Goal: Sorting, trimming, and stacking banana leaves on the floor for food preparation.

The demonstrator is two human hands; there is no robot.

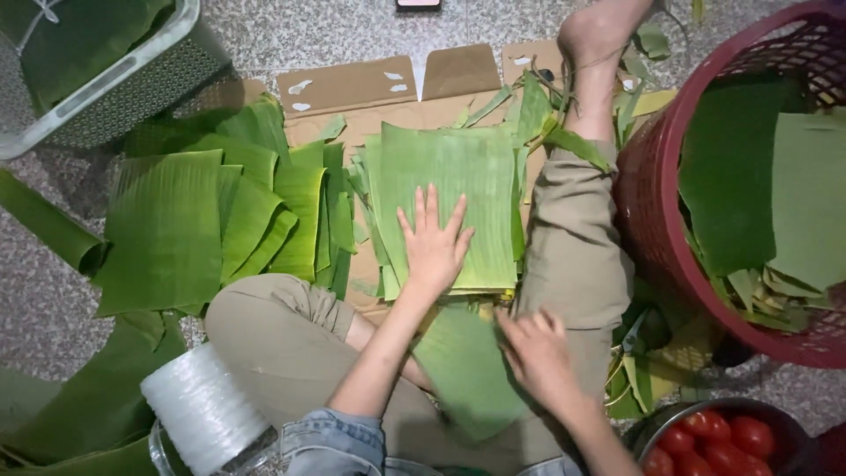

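While the left hand lies flat and open on a stack of cut banana leaves on cardboard, the right hand rests nearer the body. Its fingers are spread on a loose leaf across the lap, gripping nothing.

Left hand stretched far forward, palm down, fingers spread flat. Right hand nearer the body, palm down, fingers loosely curled. Both forearms bare, legs folded.

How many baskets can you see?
2. A red basket stands at the right, holding banana leaves. A grey basket sits at the top left, also with leaves inside. Both are cut off by the frame edge.
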